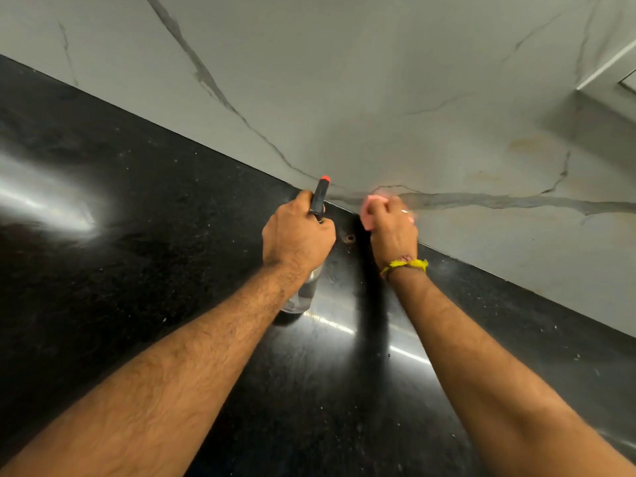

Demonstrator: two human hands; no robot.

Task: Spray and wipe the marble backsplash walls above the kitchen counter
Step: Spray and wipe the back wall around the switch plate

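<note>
The grey-veined marble backsplash (361,98) rises behind a glossy black counter (155,235). My left hand (296,234) grips the black head of a clear spray bottle (304,290); its orange nozzle tip points at the wall just above the counter joint. My right hand (392,225) holds a bunched pink cloth (370,210) pressed against the lowest strip of the marble, right beside the nozzle. The cloth is mostly hidden by my fingers and slightly blurred.
Brownish stains (523,144) mark the marble to the right of my hands. A white ledge or frame (605,70) juts out at the upper right. A small round spot (350,238) sits on the counter between my hands.
</note>
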